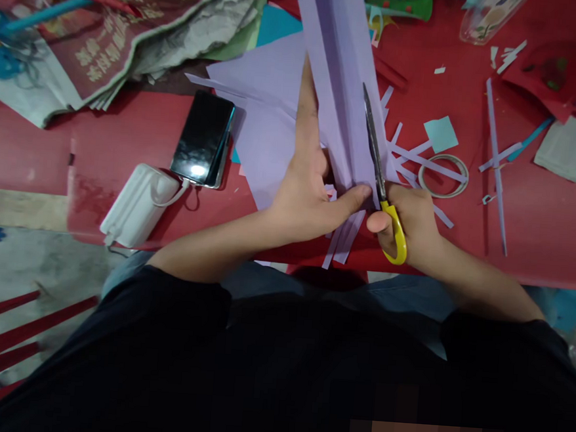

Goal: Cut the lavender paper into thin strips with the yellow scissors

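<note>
Folded purple paper [340, 68] is held up over the red table, its long creases running away from me. My left hand [307, 184] grips its near end, thumb on top and index finger stretched along the left side. In my right hand [411, 215] are yellow-handled scissors [380, 176], with the thumb through one loop. Their dark blades lie along the right part of the folded paper, pointing away; whether the blades are parted is hard to see. Cut purple strips [348, 237] lie under my hands, and a larger purple sheet [266, 109] lies to the left.
A black phone [205, 134] is cabled to a white power bank [141, 206] on the left. Newspapers [147, 41] and a blue tube [76, 4] fill the back left. To the right lie a tape roll [462, 182], a light-blue paper square [440, 134] and a folded tissue [566, 148].
</note>
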Available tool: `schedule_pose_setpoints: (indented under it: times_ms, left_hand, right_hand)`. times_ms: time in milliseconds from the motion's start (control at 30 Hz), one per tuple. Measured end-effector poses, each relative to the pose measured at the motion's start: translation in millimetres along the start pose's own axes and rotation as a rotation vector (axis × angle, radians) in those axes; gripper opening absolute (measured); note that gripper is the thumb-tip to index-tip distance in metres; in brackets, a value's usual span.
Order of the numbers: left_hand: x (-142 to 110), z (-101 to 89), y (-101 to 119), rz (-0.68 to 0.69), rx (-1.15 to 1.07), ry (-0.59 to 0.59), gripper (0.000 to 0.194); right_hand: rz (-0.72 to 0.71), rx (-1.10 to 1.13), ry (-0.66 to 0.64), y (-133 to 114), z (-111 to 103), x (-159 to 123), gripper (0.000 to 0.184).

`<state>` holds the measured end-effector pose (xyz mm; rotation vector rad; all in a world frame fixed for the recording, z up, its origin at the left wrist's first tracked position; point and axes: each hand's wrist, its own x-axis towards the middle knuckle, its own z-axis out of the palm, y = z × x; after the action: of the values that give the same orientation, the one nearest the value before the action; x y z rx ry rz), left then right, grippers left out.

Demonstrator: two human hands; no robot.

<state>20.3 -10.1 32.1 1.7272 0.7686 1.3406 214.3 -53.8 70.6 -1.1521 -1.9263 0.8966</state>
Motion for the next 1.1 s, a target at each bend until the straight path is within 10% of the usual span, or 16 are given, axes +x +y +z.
schedule_pose_setpoints:
  times_ms: [333, 1100]
  left_hand:
    - [17.7, -20.4, -21.8, -0.195, -0.449, 0.132, 0.038]
    - [21.9, -17.3, 5.8, -0.147, -0.225, 0.228, 0.028]
  right_hand:
    - [0.031, 0.039, -0.037, 1.0, 3.5, -0.4, 0.077]
    - [0.051, 0.111, -0.274, 2.7, -3.8, -0.6, 0.085]
